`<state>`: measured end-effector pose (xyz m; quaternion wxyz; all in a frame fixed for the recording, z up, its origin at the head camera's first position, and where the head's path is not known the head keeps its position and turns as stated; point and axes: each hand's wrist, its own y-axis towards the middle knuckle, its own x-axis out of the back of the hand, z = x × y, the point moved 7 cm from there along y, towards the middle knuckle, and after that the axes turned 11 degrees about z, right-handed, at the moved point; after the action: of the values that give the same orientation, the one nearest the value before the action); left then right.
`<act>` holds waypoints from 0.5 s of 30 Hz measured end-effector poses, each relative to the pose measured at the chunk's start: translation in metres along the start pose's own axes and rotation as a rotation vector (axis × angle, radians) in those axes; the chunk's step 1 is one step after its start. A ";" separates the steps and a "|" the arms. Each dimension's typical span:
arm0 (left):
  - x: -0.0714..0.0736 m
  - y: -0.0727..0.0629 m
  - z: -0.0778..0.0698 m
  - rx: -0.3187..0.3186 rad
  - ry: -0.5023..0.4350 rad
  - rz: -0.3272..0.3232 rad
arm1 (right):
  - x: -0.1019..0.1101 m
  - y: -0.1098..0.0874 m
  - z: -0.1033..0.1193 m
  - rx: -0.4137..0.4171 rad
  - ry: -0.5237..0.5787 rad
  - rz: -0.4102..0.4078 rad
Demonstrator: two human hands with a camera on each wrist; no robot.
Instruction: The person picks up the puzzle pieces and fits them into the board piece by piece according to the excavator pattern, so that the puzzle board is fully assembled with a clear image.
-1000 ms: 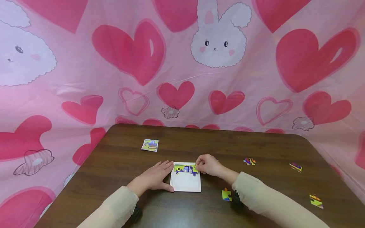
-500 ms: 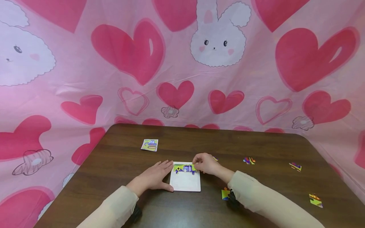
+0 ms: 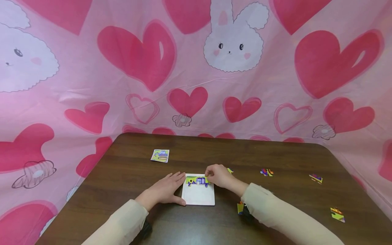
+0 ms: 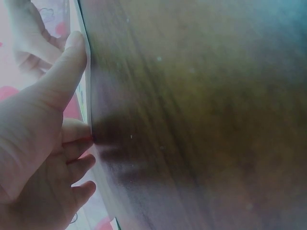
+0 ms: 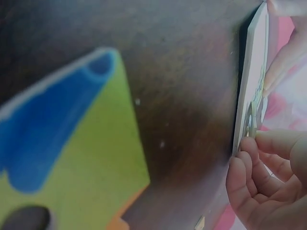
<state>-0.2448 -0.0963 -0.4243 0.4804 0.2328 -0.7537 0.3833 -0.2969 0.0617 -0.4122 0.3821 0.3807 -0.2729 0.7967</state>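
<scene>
A white square puzzle tray [image 3: 198, 198] lies on the table, with joined jigsaw pieces [image 3: 197, 180] along its far edge showing part of a blue-purple vehicle on yellow-green. My left hand [image 3: 165, 190] rests along the tray's left side, fingers stretched out and thumb at the near left corner. At the far right corner, my right hand [image 3: 221, 175] pinches a jigsaw piece [image 5: 252, 120] between thumb and fingers, tilted against the tray in the right wrist view. The fingers mostly hide this piece in the head view.
A picture card [image 3: 160, 155] lies at the back left. Loose pieces lie to the right: a red-purple group [image 3: 266, 172], a farther stack [image 3: 316, 178] and a yellow-green piece [image 3: 337, 215]. A green-and-blue piece [image 5: 96, 143] sits under my right forearm. Another piece [image 3: 230, 170] shows behind my right hand.
My right hand has shifted a little left, farther over the tray's far right corner. The loose piece behind it has come into sight. My left hand keeps its place.
</scene>
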 end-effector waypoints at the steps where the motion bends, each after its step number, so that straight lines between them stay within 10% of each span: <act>1: 0.000 0.000 0.000 0.001 0.001 -0.001 | 0.000 0.000 0.001 0.004 -0.012 0.002; 15: -0.001 0.000 0.001 -0.002 -0.005 0.001 | -0.005 -0.006 0.010 0.075 -0.134 0.110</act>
<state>-0.2453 -0.0967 -0.4252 0.4785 0.2331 -0.7553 0.3823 -0.2859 0.0563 -0.4101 0.3039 0.4316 -0.2882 0.7990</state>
